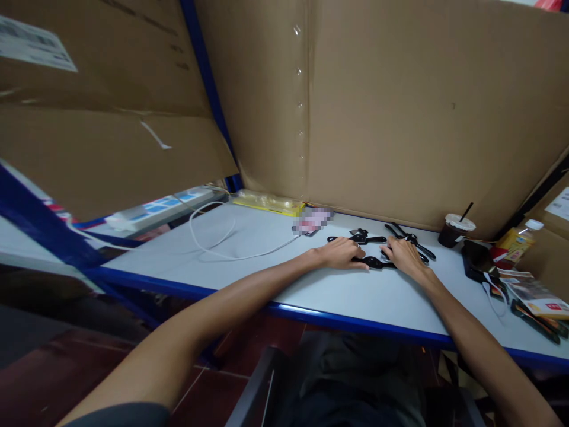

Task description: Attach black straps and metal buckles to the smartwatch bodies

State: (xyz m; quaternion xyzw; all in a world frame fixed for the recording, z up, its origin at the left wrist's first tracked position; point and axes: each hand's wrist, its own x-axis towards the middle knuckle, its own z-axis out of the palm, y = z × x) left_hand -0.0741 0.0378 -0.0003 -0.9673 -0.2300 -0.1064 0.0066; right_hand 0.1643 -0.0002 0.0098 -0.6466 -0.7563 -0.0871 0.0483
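Observation:
A black spokeshave [374, 262] lies near the middle of the table, between my two hands. My left hand [341, 254] is closed at its left handle, the thumb stretched along the near side. At the other end, my right hand [404, 256] covers the right handle with bent fingers, and a small shiny bit shows by its fingertips. Behind them rests a second spokeshave [362, 239], partly hidden by my left fingers. More black spokeshaves [411, 238] lie crossed beyond my right hand. A small dark part [358, 231] sits at the back.
On the white table [249, 237], a phone [315, 220] with a white cable lies left of the tools, near a yellow-edged plastic package [269, 203]. To the right stand a dark drink cup [456, 230], a bottle [527, 237], and a black tray [476, 260]. Cardboard walls [377, 107] enclose the back.

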